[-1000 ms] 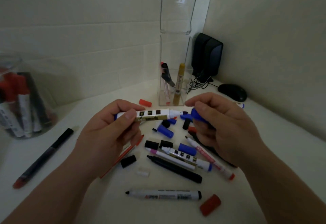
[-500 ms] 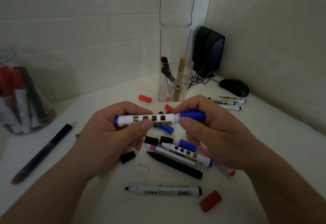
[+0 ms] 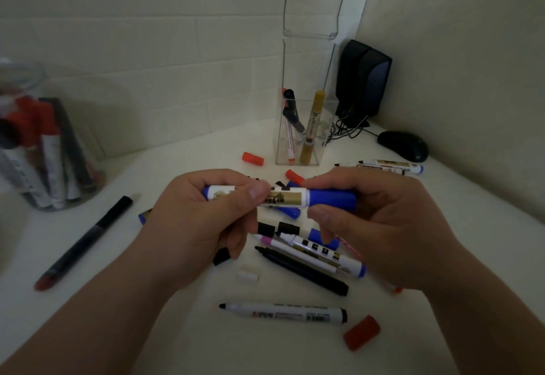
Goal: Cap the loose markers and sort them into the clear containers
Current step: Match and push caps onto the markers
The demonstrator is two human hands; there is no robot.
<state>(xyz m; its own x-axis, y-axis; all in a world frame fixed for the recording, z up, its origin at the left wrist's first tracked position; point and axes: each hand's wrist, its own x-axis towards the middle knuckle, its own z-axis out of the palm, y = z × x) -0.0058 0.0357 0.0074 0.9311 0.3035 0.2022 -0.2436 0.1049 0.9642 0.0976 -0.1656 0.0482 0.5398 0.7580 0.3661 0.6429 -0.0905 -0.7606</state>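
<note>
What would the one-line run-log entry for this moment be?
step: capping | left hand: grips blue marker barrel | right hand: holds blue cap, on marker end | sorting: not yet done

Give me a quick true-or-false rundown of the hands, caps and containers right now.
1. Both hands grip one marker. True: the left hand holds the marker, and the right hand holds its blue cap.
2. The square clear container is empty. False: the square clear container holds a gold marker and thinner pens.
3. A red cap lies loose by the uncapped white marker nearest the camera. True: red cap, white marker.
4. The mouse sits beside the round jar. False: the mouse is at the right rear near the speaker; the round jar is at the far left.
</note>
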